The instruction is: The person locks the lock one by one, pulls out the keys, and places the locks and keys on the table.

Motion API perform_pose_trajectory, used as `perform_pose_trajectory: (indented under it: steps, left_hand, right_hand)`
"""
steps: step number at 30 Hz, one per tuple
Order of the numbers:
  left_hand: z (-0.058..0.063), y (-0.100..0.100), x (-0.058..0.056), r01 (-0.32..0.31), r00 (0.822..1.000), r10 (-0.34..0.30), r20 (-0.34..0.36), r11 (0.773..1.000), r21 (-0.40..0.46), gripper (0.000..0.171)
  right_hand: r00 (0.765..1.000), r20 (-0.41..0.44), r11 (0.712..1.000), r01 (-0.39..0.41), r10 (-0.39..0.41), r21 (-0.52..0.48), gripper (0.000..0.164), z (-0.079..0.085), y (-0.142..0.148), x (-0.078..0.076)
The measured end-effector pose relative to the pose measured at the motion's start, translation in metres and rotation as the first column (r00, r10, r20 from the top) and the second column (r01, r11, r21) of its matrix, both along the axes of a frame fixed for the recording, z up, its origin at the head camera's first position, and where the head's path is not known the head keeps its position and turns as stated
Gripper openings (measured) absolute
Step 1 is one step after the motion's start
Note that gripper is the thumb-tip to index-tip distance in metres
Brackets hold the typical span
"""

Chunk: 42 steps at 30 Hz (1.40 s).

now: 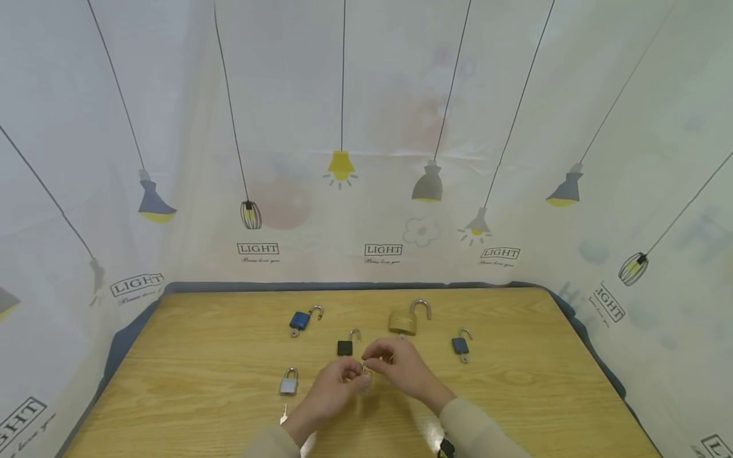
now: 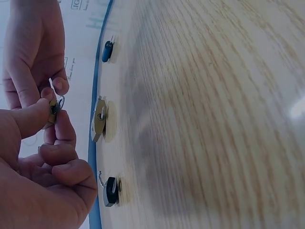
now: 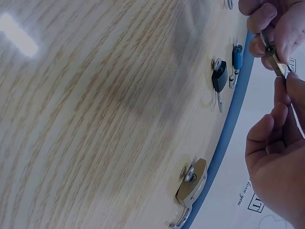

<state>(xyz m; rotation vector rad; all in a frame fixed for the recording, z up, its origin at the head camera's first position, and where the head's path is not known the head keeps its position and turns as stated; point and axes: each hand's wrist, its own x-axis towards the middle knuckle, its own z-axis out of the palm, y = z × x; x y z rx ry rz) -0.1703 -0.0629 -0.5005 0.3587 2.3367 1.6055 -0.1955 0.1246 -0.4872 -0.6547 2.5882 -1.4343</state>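
My left hand pinches a small brass padlock between thumb and fingers. A key sits in its bottom, as the left wrist view shows. My right hand meets it from the other side, its thumb and forefinger pinching the padlock's shackle end; the fingertips hide most of the shackle. Both hands hover above the table, just in front of a black padlock and a large brass padlock. Those two lie with raised shackles.
On the wooden table lie a blue padlock at back left and another blue padlock at right, both unlocked with keys. A silver padlock with its shackle down lies left of my hands, a loose key below it.
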Motion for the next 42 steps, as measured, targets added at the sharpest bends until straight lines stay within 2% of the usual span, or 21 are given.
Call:
perform_pose_trajectory:
  steps: [8, 23, 30, 35, 39, 42]
  left_hand:
    - [-0.0027, 0.0021, -0.0008, 0.006, 1.000, -0.006, -0.017, 1.000, -0.013, 0.017]
    - [-0.0038, 0.0037, -0.0028, -0.049, 0.999, 0.049, 0.012, 0.998, 0.042, 0.016]
    - [-0.0059, 0.0038, -0.0045, -0.082, 0.996, 0.083, -0.017, 0.996, 0.042, 0.016]
    - [-0.0060, 0.0041, -0.0027, -0.100, 0.995, 0.101, -0.026, 0.994, 0.044, 0.014]
    - [-0.0058, 0.0055, -0.0012, -0.123, 0.992, 0.124, -0.031, 0.992, 0.019, 0.012]
    - [-0.0084, 0.0066, 0.0003, -0.153, 0.988, 0.152, -0.041, 0.988, -0.022, 0.013]
  right_hand:
    - [0.998, -0.027, 0.996, 0.067, -0.065, 0.057, 0.008, 0.0001, 0.0000, 0.0009]
    - [0.997, -0.049, 0.996, 0.069, -0.067, 0.051, 0.005, 0.0046, -0.0008, 0.0014]
    - [0.992, -0.049, 0.991, 0.118, -0.115, 0.058, 0.008, 0.0051, -0.0006, 0.0028]
    - [0.989, -0.097, 0.992, 0.116, -0.111, 0.056, 0.011, 0.0036, -0.0033, 0.0020]
    - [0.986, -0.124, 0.991, 0.123, -0.115, 0.053, 0.008, 0.0025, -0.0046, 0.0023]
    - [0.987, -0.111, 0.991, 0.123, -0.115, 0.061, 0.006, 0.0017, -0.0056, 0.0044]
